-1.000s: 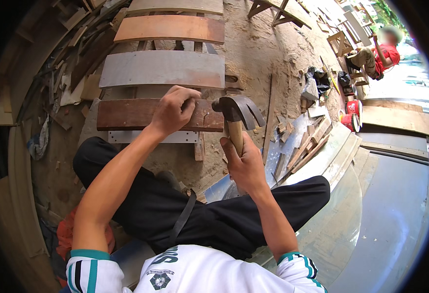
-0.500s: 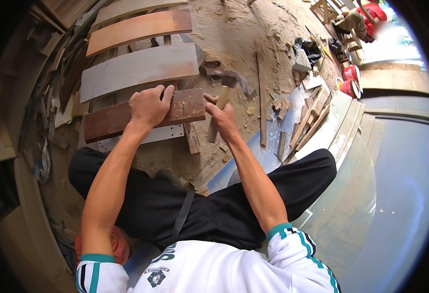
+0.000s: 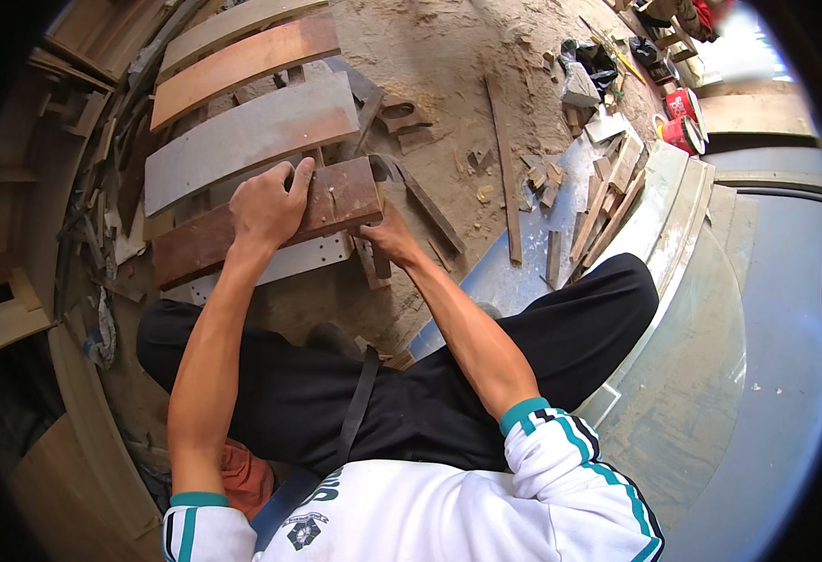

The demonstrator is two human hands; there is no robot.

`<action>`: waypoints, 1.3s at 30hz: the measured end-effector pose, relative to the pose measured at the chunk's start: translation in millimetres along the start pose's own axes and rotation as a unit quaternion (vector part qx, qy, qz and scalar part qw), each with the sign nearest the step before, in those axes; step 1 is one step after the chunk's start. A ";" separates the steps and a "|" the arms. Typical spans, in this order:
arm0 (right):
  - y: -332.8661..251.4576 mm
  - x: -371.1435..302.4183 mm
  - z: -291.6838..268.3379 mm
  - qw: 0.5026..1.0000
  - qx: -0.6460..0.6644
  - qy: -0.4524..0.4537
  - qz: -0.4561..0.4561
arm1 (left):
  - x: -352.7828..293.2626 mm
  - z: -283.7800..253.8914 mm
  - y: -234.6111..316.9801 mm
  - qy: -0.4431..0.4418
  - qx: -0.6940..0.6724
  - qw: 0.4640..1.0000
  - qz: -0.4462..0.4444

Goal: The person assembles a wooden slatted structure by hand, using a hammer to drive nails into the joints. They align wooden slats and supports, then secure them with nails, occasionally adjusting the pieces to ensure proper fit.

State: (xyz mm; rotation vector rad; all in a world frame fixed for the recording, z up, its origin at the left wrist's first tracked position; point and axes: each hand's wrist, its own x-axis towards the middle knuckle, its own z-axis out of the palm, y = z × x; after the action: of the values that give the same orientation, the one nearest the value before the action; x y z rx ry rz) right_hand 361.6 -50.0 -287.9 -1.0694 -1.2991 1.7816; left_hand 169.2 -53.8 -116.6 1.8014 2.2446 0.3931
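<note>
Left hand [image 3: 266, 201] pressed flat, fingers spread, on dark reddish-brown wooden slat [image 3: 270, 222]; right hand [image 3: 387, 234] clasps slat's end, grasp partly hidden. Board likely stiff, rough, moderately heavy; best held at ends.

Bright daylight, overexposed glare upper right, heavy fisheye bending, black rim

Nearest board [image 3: 336, 201] lies crosswise on the sandy ground [image 3: 439, 66], directly ahead of the person's knees. Left hand [image 3: 266, 206] rests flat on top of it, left of centre. Right hand [image 3: 387, 236] sits at its right end, touching the edge. Two more boards [image 3: 242, 140] lie parallel behind it. Long thin strip [image 3: 504, 169] lies to the right; offcut pile [image 3: 607, 178] further right.
</note>
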 end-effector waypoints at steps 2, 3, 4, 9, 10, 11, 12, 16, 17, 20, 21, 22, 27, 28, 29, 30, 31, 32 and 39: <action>4.7 -1.0 -3.0 1.000 0.003 0.008 0.012 | -1.5 2.3 3.7 0.009 -0.003 1.000 0.017; 2.0 -3.2 -0.4 1.000 0.005 0.010 0.021 | -4.2 3.8 2.9 0.013 -0.003 1.000 0.022; -1.1 -5.3 0.8 1.000 0.018 -0.010 0.009 | -7.4 6.3 1.5 0.030 -0.003 0.999 0.031; -8.8 -13.1 -1.4 0.997 0.052 -0.057 -0.017 | -20.6 10.7 3.2 0.027 -0.007 0.998 0.048; -9.5 -14.0 -1.1 0.997 0.033 -0.056 -0.034 | -20.4 11.2 2.0 0.028 -0.004 0.998 0.049; -10.3 -14.9 -1.0 0.997 0.014 -0.055 -0.051 | -20.6 11.7 0.8 0.029 0.000 0.998 0.051; -8.9 -15.0 -2.5 0.996 -0.007 -0.054 -0.068 | -20.5 11.3 0.9 0.027 0.000 0.998 0.052; 0.9 -12.5 -4.6 0.999 -0.029 -0.024 -0.038 | -19.8 11.9 -1.0 0.024 -0.002 0.998 0.062; 2.5 -17.6 -7.3 0.998 -0.044 0.005 -0.041 | -19.3 12.7 -1.3 0.024 -0.004 0.998 0.066; -6.2 -31.8 -20.9 0.980 -0.172 0.092 -0.022 | -17.8 12.1 -9.6 0.010 -0.032 0.995 0.094; -16.1 -35.8 -28.2 0.965 -0.230 0.123 -0.015 | -16.9 11.3 -12.4 -0.002 -0.032 0.995 0.097; -35.9 -37.8 -29.9 0.970 -0.202 0.131 0.015 | -15.7 9.6 -17.9 -0.011 -0.032 0.995 0.097; -145.7 -57.2 -28.9 0.973 -0.141 0.178 0.045 | -14.2 1.4 -14.6 -0.049 -0.016 0.996 0.076; -160.9 -61.2 -26.5 0.976 -0.133 0.169 0.045 | -13.9 0.8 -14.1 -0.050 -0.012 0.996 0.074; -168.4 -64.7 -23.8 0.975 -0.142 0.166 0.040 | -13.9 1.1 -13.8 -0.051 -0.007 0.996 0.072; -174.0 -67.3 -22.5 0.974 -0.150 0.164 0.034 | -13.6 1.4 -13.8 -0.055 -0.008 0.996 0.075; -179.8 -70.0 -20.6 0.974 -0.158 0.160 0.027 | -14.0 1.5 -15.0 -0.059 -0.008 0.995 0.078; -186.3 -72.9 -16.9 0.975 -0.159 0.154 0.034 | -13.6 1.7 -15.5 -0.063 -0.008 0.995 0.079; -210.6 -86.4 6.4 0.969 -0.196 0.134 0.065 | -12.3 0.3 -16.8 -0.052 -0.009 0.995 0.088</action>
State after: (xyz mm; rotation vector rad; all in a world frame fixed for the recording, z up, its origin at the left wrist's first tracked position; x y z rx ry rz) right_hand 404.6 -70.6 -65.3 -1.5852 -1.4693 1.4358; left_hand 156.6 -69.2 -122.6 1.9689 2.0157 0.3427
